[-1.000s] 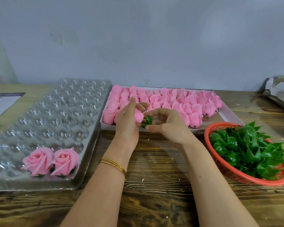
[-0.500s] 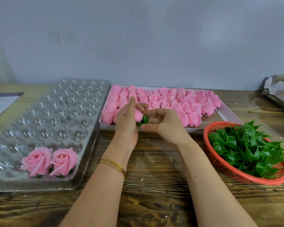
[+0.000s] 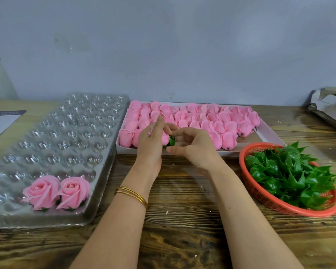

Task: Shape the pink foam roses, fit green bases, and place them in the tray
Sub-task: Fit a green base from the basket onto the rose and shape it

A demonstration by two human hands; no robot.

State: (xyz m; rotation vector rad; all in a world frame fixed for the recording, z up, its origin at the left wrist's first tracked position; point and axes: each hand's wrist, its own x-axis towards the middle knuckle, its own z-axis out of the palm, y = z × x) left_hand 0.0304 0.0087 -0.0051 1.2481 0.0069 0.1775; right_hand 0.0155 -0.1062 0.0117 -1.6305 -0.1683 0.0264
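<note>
My left hand [image 3: 150,141] grips a pink foam rose bud [image 3: 164,138] over the front edge of the white box [image 3: 268,133]. My right hand [image 3: 192,144] pinches a green base [image 3: 171,141] against the bottom of that bud. Most of the bud is hidden behind my left fingers. The white box holds several unshaped pink buds [image 3: 211,119]. A clear plastic tray [image 3: 70,133] lies at the left, with two finished roses [image 3: 56,191] in its near row. A red basket [image 3: 264,199] at the right holds several green bases [image 3: 291,171].
The wooden table [image 3: 182,210] runs under my forearms. A paper sheet [image 3: 2,121] lies at the far left. Torn grey cardboard [image 3: 330,107] sits at the back right. A grey wall closes the back. A gold bangle [image 3: 131,194] is on my left wrist.
My two hands have drawn closer together, and the green base has moved up against the bud's bottom. The rest has not moved.
</note>
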